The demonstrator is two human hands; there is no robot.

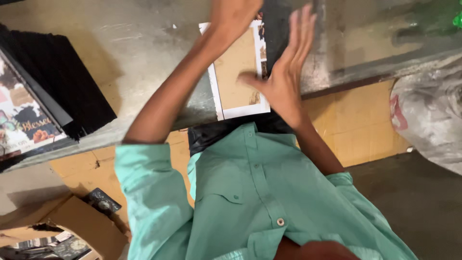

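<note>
Two hands are at work over one printed sheet (238, 72), a tan card with a white border and small pictures along its edge, which lies flat on the grey counter (144, 43) right in front of the person's green shirt (250, 192). The left hand (233, 17) lies on the far end of the sheet, and its fingers run out of the top of the view, so I cannot tell whether they are spread or curled. The right hand (284, 72) is open, fingers straight and together and raised above the counter, with the thumb stretched out onto the near right part of the sheet; it pinches nothing. A dark panel (276, 33) stands or lies just right of the sheet, behind the right hand, and how the two join is hidden. Judging by this, the sheet is laid in place and being pressed or smoothed, not yet released. Far left of the sheet, a stack of black-edged boards with a printed picture on top (29, 115) lies on the counter. Below and left of the sheet, an open cardboard box (77, 226) on the floor holds more dark printed pieces. To the right of the sheet lies crumpled plastic wrap (428, 115).
</note>
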